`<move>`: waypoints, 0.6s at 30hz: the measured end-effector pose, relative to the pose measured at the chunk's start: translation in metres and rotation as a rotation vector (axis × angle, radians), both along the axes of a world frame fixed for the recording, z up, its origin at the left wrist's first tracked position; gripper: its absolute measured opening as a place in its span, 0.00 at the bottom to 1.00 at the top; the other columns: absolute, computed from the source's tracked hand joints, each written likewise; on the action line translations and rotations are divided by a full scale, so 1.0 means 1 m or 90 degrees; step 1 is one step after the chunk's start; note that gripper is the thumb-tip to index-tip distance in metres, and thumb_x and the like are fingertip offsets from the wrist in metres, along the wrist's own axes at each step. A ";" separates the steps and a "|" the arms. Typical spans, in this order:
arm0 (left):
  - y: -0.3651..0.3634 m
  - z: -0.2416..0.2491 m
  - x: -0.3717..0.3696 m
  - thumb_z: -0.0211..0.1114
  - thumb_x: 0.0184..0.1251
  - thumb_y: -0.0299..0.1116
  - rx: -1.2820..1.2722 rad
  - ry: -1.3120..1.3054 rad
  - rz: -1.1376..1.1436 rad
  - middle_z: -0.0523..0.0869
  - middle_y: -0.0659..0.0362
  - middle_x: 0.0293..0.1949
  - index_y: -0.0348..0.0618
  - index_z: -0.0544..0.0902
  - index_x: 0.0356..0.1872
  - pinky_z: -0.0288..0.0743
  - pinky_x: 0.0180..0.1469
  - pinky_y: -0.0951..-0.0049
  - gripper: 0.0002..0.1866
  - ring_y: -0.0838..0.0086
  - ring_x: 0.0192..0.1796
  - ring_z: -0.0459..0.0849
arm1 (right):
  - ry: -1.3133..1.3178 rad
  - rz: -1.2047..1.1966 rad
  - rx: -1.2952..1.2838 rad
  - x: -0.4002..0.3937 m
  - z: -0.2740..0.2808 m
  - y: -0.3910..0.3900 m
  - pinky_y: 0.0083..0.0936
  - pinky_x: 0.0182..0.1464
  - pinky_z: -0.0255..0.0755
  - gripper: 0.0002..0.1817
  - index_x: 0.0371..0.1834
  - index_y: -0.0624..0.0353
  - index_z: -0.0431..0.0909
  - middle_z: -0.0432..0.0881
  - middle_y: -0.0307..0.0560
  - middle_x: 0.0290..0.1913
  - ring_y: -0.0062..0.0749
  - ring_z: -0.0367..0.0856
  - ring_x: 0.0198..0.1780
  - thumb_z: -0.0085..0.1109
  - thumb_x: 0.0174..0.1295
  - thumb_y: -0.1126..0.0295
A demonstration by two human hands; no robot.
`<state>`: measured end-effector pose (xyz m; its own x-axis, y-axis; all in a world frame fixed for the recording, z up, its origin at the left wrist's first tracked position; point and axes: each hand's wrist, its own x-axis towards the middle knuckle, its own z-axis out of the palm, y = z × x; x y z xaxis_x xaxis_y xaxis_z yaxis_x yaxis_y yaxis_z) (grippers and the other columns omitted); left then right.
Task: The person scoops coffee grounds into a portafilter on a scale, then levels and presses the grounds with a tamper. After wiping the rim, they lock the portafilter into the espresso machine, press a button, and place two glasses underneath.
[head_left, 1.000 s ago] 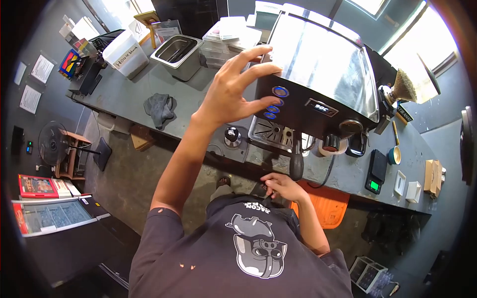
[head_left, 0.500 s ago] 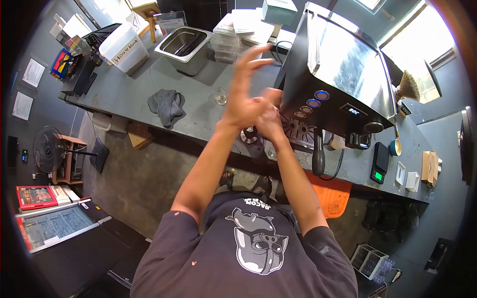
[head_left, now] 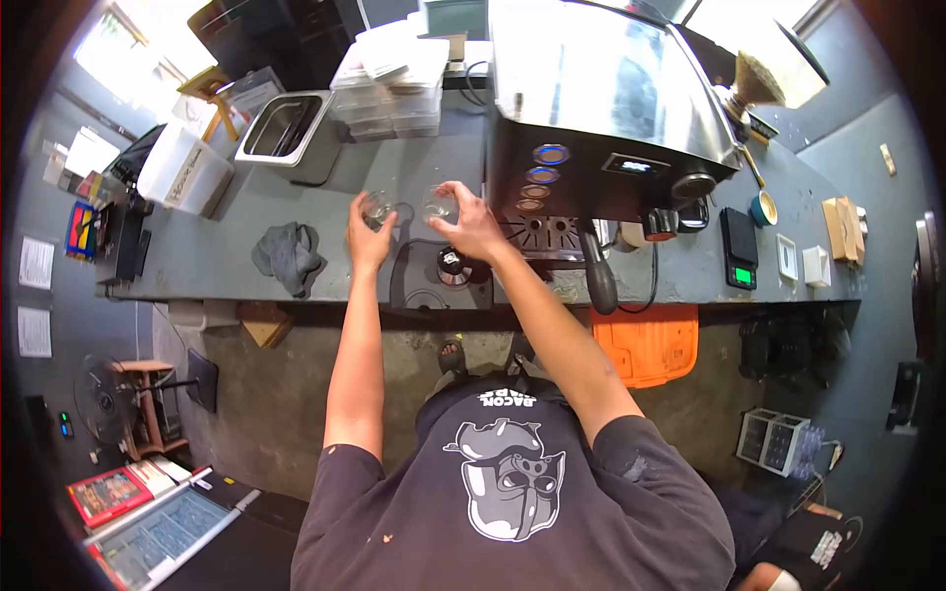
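My left hand (head_left: pixel 371 234) is closed around a small clear glass (head_left: pixel 378 207) on the grey counter. To its right, my right hand (head_left: pixel 469 225) has its thumb and fingers round a second small clear glass (head_left: pixel 439 204). A round black-topped tamper (head_left: pixel 452 261) rests on a dark mat (head_left: pixel 416 276) just in front of the hands. A crumpled grey cloth (head_left: pixel 287 258) lies left of my left hand. The espresso machine (head_left: pixel 591 128) stands right of my right hand, its black-handled portafilter (head_left: pixel 597 271) pointing toward me.
Behind the hands are a metal container (head_left: pixel 286 128), stacked plastic boxes (head_left: pixel 389 89) and a white tub (head_left: pixel 184 172). On the right are a black scale (head_left: pixel 739 246), a cup (head_left: pixel 764 208) and a paper bag (head_left: pixel 844 231). An orange lid (head_left: pixel 645 345) is below the counter.
My hands were close together near the machine's front. They have moved apart, and each now holds a glass. The view has shifted to the right.
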<state>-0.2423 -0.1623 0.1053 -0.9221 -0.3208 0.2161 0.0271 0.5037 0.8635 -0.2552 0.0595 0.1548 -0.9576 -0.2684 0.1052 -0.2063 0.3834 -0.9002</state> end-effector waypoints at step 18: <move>0.190 0.096 0.068 0.77 0.58 0.27 0.047 -0.084 -0.205 0.84 0.50 0.52 0.31 0.75 0.60 0.83 0.50 0.74 0.29 0.72 0.51 0.84 | 0.312 -0.488 0.091 0.077 -0.029 0.098 0.50 0.66 0.63 0.25 0.62 0.72 0.69 0.70 0.69 0.63 0.62 0.68 0.63 0.59 0.62 0.75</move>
<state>-0.1740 0.0277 0.2015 -0.9970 -0.0199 0.0752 0.0597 0.4239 0.9037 -0.1780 0.1577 0.1256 -0.7363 0.3797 0.5601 -0.1956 0.6730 -0.7133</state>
